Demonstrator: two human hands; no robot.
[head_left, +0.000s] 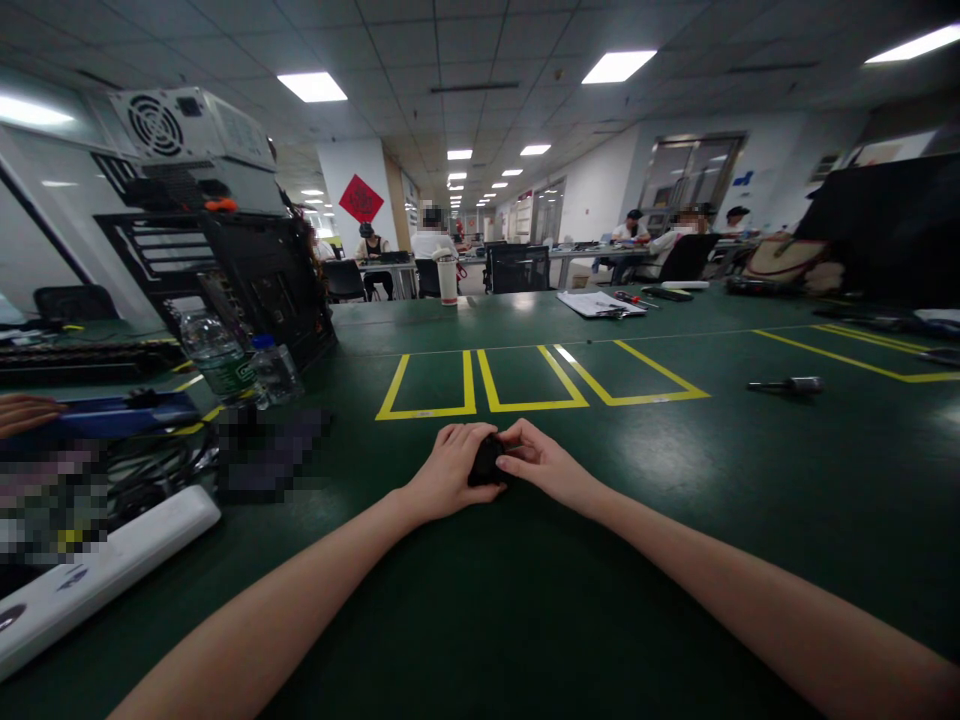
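Between my two hands is a small black rounded object (487,461), resting on or just above the green table (517,610); its exact kind does not show. My left hand (452,470) wraps round its left side, fingers over the top and thumb along the lower edge. From the right, my right hand (546,464) closes on it with bent fingers and thumb, the tips touching its right side. Much of the object is covered by my fingers. Just beyond my hands lie yellow tape outlines (538,408) on the table.
At left are a white power strip (112,575), cables, water bottles (214,350), an opened computer case (262,280) and another person's hand (28,413). A screwdriver-like tool (787,386) lies right. Farther back stand a white tumbler (448,278) and a clipboard with papers (600,304).
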